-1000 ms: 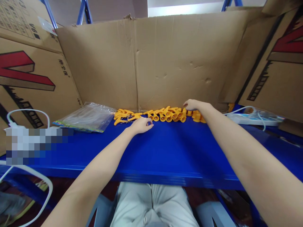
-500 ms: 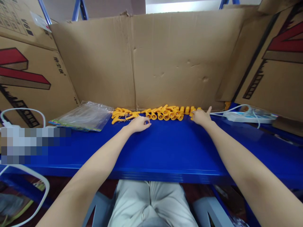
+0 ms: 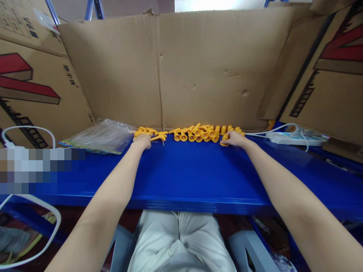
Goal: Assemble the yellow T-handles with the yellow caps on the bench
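Note:
Several small orange plastic parts (image 3: 198, 133) lie in a row along the back of the blue table (image 3: 193, 177), against the cardboard wall. My left hand (image 3: 142, 141) rests curled on the flat, branched orange pieces (image 3: 157, 134) at the row's left end. Its fingers are closed over one of them, though what they grip is hidden. My right hand (image 3: 235, 138) is at the row's right end, fingers pinched on a small orange part (image 3: 224, 142) at the table surface.
A clear plastic bag (image 3: 100, 136) lies at the back left. A white power strip with cables (image 3: 295, 138) sits at the back right. Cardboard sheets and boxes (image 3: 212, 68) wall in the table on three sides. A white cable loops at the left edge (image 3: 28, 130).
My left hand has moved left and back from the table's middle onto the branched orange pieces. My right hand has slid slightly left and closed on an orange part.

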`<act>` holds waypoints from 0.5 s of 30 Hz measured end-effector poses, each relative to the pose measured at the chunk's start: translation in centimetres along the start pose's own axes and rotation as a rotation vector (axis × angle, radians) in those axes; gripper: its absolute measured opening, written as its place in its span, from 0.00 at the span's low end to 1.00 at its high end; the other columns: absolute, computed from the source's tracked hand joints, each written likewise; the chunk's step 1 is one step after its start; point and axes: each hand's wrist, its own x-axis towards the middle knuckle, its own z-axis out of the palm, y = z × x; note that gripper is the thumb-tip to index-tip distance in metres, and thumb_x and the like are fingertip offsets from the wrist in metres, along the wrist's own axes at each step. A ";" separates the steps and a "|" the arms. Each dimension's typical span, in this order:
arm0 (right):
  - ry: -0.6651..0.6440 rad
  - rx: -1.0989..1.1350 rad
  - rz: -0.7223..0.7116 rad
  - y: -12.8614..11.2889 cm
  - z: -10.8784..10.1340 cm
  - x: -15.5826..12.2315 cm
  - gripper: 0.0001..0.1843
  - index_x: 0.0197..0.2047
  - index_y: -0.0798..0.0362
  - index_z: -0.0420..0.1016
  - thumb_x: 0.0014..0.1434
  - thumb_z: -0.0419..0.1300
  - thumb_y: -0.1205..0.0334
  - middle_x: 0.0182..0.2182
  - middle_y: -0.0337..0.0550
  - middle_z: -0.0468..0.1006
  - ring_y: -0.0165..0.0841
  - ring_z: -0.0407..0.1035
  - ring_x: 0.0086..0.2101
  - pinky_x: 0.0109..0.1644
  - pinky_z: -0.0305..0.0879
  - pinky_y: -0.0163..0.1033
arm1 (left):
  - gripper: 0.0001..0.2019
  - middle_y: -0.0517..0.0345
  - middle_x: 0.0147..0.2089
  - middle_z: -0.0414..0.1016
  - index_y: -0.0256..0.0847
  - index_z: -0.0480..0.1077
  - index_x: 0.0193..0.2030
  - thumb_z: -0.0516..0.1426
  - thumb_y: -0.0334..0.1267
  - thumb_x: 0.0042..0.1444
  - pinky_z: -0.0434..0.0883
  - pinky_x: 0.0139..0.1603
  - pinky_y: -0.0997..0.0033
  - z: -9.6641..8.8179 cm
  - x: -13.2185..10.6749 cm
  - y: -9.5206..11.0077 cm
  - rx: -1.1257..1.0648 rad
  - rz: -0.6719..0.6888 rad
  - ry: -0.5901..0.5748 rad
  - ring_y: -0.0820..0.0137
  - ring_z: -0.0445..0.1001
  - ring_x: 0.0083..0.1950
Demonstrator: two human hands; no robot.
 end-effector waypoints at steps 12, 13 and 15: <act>-0.037 -0.069 -0.072 -1.1 0.6 -0.3 0.12 0.38 0.56 0.73 0.50 0.62 0.61 0.35 0.55 0.78 0.49 0.73 0.38 0.43 0.67 0.49 | 0.18 0.40 0.59 0.68 0.39 0.70 0.51 0.54 0.31 0.52 0.62 0.58 0.50 1.9 1.1 -1.1 -0.058 -0.059 0.121 0.52 0.61 0.63; -0.024 -0.083 -0.110 -1.1 0.8 -0.1 0.13 0.40 0.54 0.73 0.49 0.62 0.61 0.35 0.55 0.78 0.50 0.73 0.39 0.45 0.66 0.51 | 0.18 0.40 0.58 0.68 0.40 0.70 0.51 0.54 0.31 0.52 0.61 0.58 0.50 2.0 1.2 -1.2 -0.068 -0.062 0.130 0.52 0.62 0.62; 0.032 -0.108 -0.198 -0.9 1.2 0.3 0.17 0.44 0.51 0.73 0.49 0.61 0.59 0.39 0.55 0.78 0.53 0.72 0.43 0.49 0.64 0.56 | 0.18 0.40 0.58 0.69 0.40 0.69 0.51 0.54 0.31 0.52 0.60 0.59 0.47 2.1 1.3 -1.4 -0.096 -0.066 0.149 0.52 0.62 0.62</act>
